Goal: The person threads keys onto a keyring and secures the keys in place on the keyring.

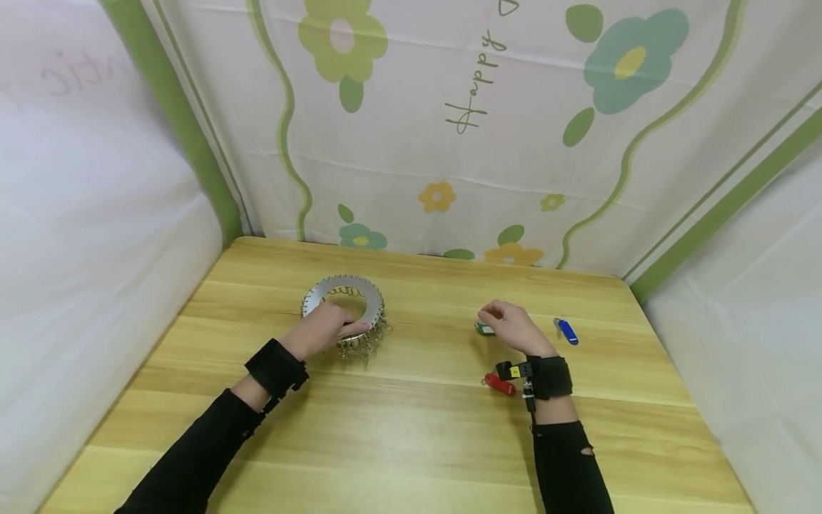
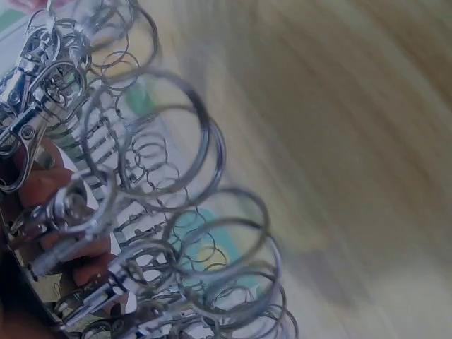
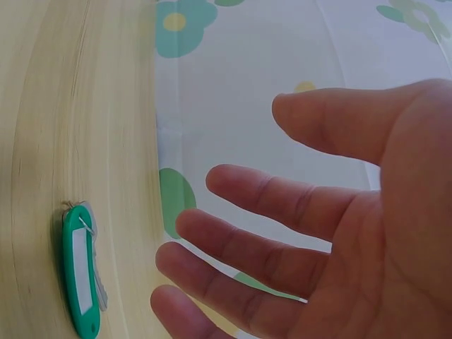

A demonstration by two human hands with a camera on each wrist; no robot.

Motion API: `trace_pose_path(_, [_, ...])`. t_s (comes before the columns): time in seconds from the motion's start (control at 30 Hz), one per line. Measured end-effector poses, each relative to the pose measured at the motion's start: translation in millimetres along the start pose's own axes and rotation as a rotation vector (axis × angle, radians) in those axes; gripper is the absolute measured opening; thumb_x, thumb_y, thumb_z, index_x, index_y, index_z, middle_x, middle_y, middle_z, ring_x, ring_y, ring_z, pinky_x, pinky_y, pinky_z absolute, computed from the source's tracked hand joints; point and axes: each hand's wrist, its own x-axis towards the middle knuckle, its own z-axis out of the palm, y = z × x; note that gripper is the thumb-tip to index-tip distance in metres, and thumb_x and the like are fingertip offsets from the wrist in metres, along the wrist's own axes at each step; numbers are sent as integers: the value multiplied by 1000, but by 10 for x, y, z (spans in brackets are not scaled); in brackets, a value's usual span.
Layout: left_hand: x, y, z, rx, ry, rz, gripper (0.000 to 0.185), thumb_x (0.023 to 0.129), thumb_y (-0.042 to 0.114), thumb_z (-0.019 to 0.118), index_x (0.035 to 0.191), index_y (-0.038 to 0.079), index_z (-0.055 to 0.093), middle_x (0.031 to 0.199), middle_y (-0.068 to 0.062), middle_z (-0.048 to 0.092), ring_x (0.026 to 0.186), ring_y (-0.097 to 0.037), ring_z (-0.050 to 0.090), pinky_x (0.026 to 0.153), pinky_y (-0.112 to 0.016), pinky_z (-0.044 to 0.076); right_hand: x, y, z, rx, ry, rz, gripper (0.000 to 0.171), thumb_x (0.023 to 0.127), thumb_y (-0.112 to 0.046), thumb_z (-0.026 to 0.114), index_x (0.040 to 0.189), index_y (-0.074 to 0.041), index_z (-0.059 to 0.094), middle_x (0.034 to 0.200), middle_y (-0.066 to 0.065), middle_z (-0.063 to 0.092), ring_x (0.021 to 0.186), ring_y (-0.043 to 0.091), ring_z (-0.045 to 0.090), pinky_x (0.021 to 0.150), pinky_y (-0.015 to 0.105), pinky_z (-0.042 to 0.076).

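Note:
A round silver rack (image 1: 373,300) with a toothed rim stands on the left of the table, and many small clasps and split rings (image 2: 166,134) hang from it. My left hand (image 1: 324,330) grips the front of its flat ring, with the fingers partly hidden behind the clasps in the left wrist view. Above a green key tag (image 3: 83,275) hovers my right hand (image 1: 510,327), fingers spread and nothing in them. The tag has a white label and a metal key beside it, and it lies flat on the table, apart from the fingertips.
To the right of my right hand lies a blue key tag (image 1: 568,332) with a key. A red key tag (image 1: 499,384) is nearer me, beside the right wrist strap. A flower-printed curtain (image 1: 398,143) borders the far edge of the wooden table (image 1: 398,442).

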Motion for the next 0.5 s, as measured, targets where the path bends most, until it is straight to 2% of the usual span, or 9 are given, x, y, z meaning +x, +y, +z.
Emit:
trace_pose_path(0.3, [3,-41,84,-9,-53,-44,51,96,35,53,52,20,32,50,11,22,44,-3,21,53,-21,33,11,7,-4,1,-4,7,43,99,-40,45,122,-6,58,116,11,60,106,28,55,84,45,46])
trace_pose_path(0.5, [-14,-50,176,-30,-66,-46,50,96,37,53,53,20,34,50,12,24,43,-2,24,55,-22,38,5,15,-6,2,-2,10,42,99,-39,46,122,-6,58,115,10,60,105,26,55,84,44,46])
